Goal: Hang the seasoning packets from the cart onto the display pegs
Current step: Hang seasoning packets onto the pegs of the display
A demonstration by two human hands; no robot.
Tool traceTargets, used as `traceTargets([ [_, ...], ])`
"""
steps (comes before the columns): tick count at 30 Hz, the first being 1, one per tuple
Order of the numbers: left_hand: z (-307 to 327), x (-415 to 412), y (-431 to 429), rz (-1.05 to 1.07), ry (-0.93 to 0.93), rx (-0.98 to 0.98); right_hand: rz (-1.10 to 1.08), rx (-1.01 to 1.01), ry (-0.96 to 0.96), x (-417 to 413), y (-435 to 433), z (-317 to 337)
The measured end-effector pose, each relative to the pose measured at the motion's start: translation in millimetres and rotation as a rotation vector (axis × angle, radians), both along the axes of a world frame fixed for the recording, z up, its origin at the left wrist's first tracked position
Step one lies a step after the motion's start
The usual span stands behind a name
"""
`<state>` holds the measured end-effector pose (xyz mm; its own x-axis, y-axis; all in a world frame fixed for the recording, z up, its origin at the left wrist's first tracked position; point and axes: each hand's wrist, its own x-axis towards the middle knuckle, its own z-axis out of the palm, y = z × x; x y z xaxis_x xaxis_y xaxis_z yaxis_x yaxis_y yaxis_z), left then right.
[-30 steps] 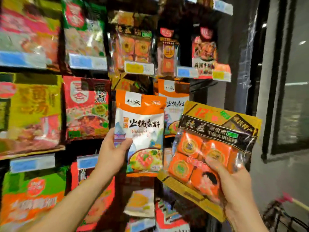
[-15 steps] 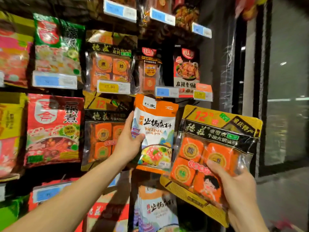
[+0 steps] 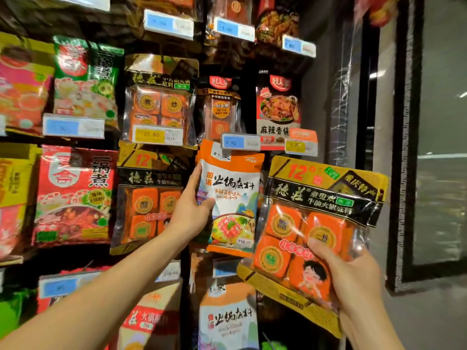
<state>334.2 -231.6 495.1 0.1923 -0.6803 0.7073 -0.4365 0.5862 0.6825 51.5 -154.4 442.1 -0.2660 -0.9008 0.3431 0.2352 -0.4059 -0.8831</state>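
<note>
Orange packet [image 3: 235,188] raised higher in left hand [image 3: 189,213], yellow packet [image 3: 316,198] unchanged

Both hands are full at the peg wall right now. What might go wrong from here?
1. The orange-and-white packet gripped by the left hand has its top edge behind the blue price tag. The peg is hidden, so the packet may miss it or knock the tag.
2. The right hand grips the tilted yellow-and-black packet only near its lower edge, so it may slip.
</note>
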Motion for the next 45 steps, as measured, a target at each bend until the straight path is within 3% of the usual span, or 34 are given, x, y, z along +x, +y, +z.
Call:
traceTargets([
  [9,9.8,-7.6,4.4,0.008,0.098,0.073,0.016,-0.048,0.005,-7.9,-4.1,2.9],
  [17,33.1,-10.5,13.1,-0.046,-0.021,0.072,0.022,-0.050,0.006,-8.6,-4.7,1.7],
  [25,51.5,-5.8,14.4,0.089,-0.112,0.071,0.016,-0.069,0.015,-10.3,-10.4,2.6],
  [29,48.3,5.6,8.3,0.135,0.011,0.132,0.007,-0.080,0.014,-11.8,-14.9,3.0],
  [34,41.0,5.2,9.8,0.119,0.027,0.129,0.012,-0.082,0.001,-7.5,-21.6,5.0],
  [45,54.5,2.6,5.3,0.159,-0.341,-0.085,0.016,-0.106,0.022,2.1,-31.2,5.9],
])
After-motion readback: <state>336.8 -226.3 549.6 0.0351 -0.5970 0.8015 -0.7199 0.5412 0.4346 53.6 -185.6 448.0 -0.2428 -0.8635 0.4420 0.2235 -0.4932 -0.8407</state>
